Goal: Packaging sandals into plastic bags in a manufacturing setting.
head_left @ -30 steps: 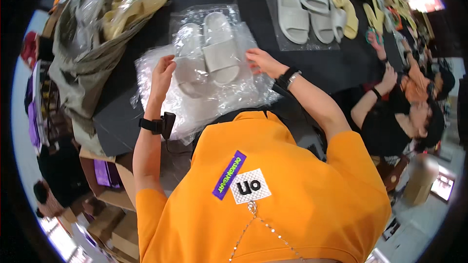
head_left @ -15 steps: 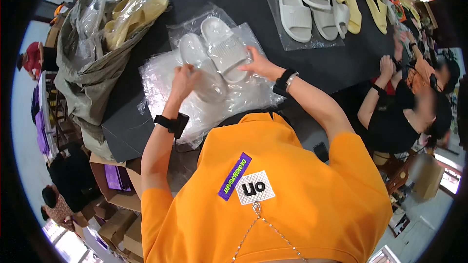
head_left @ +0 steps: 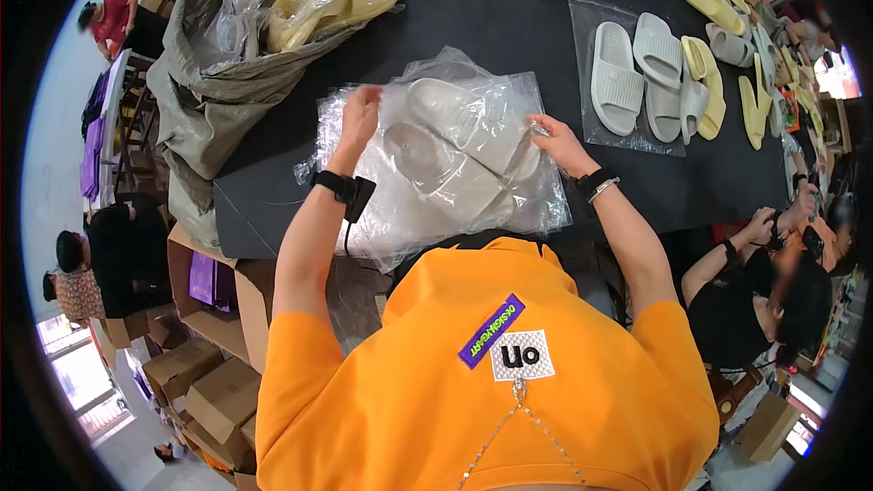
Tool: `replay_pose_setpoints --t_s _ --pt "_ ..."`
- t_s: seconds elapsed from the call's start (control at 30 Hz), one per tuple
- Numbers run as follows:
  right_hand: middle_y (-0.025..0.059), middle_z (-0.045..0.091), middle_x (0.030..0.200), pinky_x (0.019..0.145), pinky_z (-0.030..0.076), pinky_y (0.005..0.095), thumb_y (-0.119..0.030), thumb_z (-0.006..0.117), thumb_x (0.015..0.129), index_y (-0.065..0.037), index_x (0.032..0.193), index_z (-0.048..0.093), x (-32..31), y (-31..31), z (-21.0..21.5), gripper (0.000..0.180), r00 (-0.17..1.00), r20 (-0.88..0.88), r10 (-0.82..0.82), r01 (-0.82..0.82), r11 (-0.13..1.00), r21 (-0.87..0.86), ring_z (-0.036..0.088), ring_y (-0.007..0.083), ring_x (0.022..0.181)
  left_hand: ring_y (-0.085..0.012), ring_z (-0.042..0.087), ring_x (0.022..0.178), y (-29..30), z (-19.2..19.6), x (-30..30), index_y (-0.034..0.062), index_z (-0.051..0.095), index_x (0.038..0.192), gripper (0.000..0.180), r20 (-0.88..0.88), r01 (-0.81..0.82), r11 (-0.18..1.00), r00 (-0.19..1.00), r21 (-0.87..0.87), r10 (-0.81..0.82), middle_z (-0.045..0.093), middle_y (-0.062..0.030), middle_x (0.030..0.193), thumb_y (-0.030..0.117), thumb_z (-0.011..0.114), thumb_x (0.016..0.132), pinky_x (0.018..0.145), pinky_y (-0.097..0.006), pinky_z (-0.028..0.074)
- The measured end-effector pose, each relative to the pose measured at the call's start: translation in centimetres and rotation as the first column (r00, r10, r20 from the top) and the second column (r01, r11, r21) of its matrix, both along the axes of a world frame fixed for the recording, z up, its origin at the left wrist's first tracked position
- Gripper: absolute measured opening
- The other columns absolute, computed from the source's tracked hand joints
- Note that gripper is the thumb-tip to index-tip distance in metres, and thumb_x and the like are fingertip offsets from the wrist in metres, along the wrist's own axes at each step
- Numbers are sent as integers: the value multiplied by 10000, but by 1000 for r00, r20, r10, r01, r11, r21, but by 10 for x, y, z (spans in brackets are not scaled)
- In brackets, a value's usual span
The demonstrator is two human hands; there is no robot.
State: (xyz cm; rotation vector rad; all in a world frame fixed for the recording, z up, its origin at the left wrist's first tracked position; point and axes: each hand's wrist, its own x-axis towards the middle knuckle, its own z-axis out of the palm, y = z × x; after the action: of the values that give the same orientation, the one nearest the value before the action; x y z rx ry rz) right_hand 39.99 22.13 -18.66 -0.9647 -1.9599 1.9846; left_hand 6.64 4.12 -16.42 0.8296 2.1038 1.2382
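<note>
Clear plastic bag (head_left: 455,173) veils white slippers (head_left: 455,141); outlines blurred.

This is a packing workshop for footwear. A long black worktop (head_left: 509,27) carries many foam slippers (head_left: 650,77) on clear plastic bags (head_left: 455,159). At the far left a grey sack (head_left: 205,100) holds bagged pairs. Cardboard boxes (head_left: 214,391) stand near left, and another worker (head_left: 773,300) sits at the right.

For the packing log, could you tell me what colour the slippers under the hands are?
Off-white slippers, inside a clear plastic bag; head view shows them best.
</note>
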Motion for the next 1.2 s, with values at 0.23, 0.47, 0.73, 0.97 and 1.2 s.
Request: replay_pose_setpoints --t_s 0.23,0.47,0.73,0.97,1.2 --pt "138 489 1162 772 442 298 -314 627 812 -72 1317 351 24 -14 30 624 926 147 -347 332 936 118 515 152 903 -110 568 579 -26 16 -14 29 541 1050 302 463 497 830 816 -253 -347 582 -39 700 70 595 755 491 -219 456" --pt "55 565 863 508 404 215 -333 620 808 -53 1243 335 53 -61 27 591 949 268 -163 225 949 -219 533 104 684 -261 572 725 7 -1 -3 101 649 989 342 -494 653 689 507 -315 -707 629 -95 850 284 686 702 680 -359 455" --pt "100 568 754 528 441 286 -128 593 777 -58 1324 258 39 -72 16 645 968 226 -110 136 985 -103 561 165 615 -367 460 1040 36 0 62 110 601 1013 518 -727 906 277 -48 -320 -685 546 -137 1050 442 715 632 856 -519 348" --pt "140 591 955 761 446 339 -185 609 756 -61 1309 330 35 -62 1 632 974 145 -174 160 982 101 577 240 886 -435 334 1203 16 -12 92 40 565 1120 626 -493 718 270 -117 -642 -862 487 -198 1214 522 578 720 976 -548 245" --pt "115 612 881 703 463 329 -162 572 770 -47 1123 488 23 -55 -6 381 930 152 -335 280 913 297 604 220 811 -370 368 1175 10 -84 98 46 603 1078 483 -543 456 459 -64 -763 -838 541 -179 1132 294 619 664 988 -525 230"
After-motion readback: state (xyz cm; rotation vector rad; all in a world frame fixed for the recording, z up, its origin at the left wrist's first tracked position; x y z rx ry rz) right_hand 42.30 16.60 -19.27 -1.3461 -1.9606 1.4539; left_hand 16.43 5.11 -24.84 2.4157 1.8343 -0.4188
